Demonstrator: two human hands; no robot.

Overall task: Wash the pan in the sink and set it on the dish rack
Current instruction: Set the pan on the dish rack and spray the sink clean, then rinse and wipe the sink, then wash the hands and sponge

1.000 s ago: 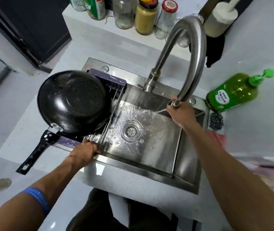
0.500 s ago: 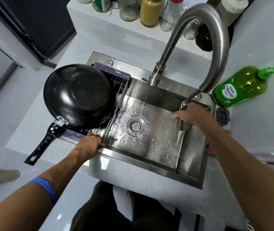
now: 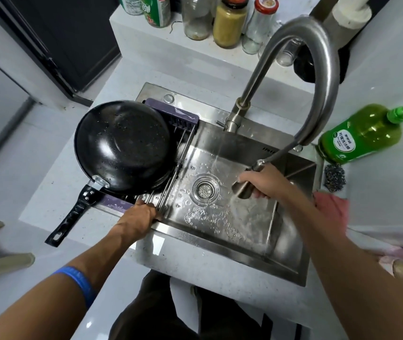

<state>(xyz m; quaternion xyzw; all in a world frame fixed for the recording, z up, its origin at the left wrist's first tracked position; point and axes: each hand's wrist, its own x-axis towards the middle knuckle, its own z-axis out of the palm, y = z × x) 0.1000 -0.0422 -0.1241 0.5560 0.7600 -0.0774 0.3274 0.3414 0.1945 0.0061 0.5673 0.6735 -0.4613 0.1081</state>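
Right hand [image 3: 266, 184] pulled spray head [image 3: 243, 188] down, grip closed round it, fingertips hidden; left hand [image 3: 139, 217] grips dish rack [image 3: 171, 114].

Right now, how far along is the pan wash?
Nearly done. The pan sits upside down on the dish rack, wet with droplets, so washing and racking look complete. In hand: the right hand grips the pull-out sprayer head, spraying the sink; the left hand grips the rack's near edge. Left: probably stopping the water and stowing the sprayer.
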